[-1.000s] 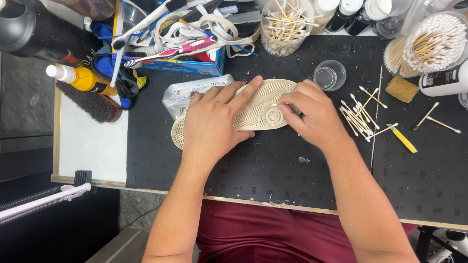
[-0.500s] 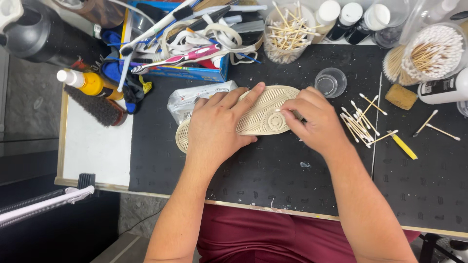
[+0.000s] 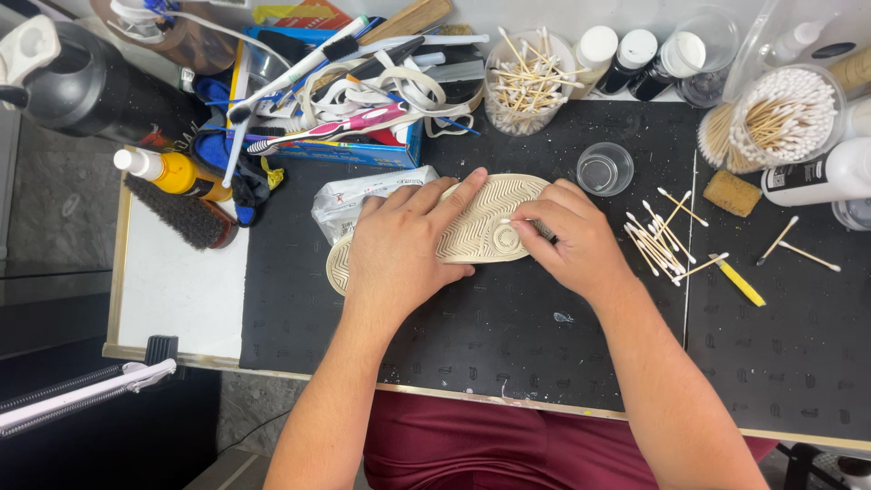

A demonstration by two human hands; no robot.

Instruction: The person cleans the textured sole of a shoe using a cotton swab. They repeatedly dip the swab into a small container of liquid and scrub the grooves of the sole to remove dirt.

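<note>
Mid-mat, a left hand (image 3: 399, 249) is lying flat, pinning a sole-up shoe (image 3: 485, 227). The right hand (image 3: 576, 240) is pinching a cotton swab (image 3: 515, 220) at the tread; short, light strokes suit best.

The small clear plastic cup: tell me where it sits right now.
In the head view, the small clear plastic cup stands on the black mat, just right of the upturned shoe sole, beyond the right hand and left of the loose cotton swabs.
</note>
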